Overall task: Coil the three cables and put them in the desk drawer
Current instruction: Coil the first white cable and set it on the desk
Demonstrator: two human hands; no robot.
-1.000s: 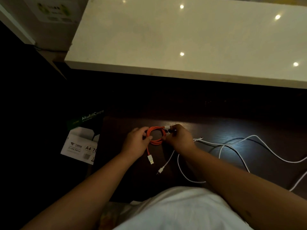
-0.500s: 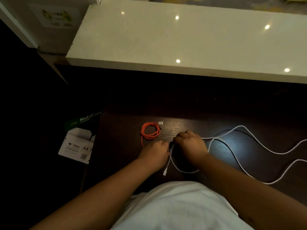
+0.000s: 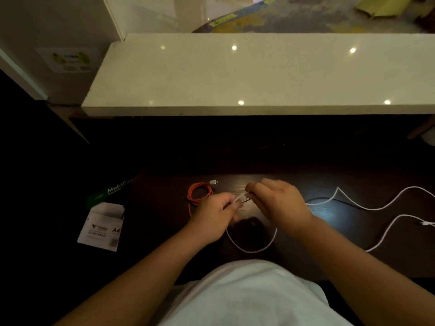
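An orange cable [image 3: 198, 192] lies coiled on the dark desk [image 3: 306, 243], just left of my hands. My left hand [image 3: 217, 216] and my right hand [image 3: 276, 200] both pinch a white cable [image 3: 253, 250] above the desk; a short stretch runs between them and a loop hangs down below. More white cable [image 3: 367, 207] trails in waves off to the right. A thin dark cable [image 3: 329, 199] shows faintly beside it. No drawer is visible.
A pale stone counter [image 3: 259, 78] overhangs the back of the desk. A box of A4 paper [image 3: 103, 222] sits on the floor to the left. A small white plug [image 3: 426, 223] lies at the right edge.
I let go of the orange coil and left it on the desk. Both hands took up the white cable and lifted it, and a loop has formed under them.
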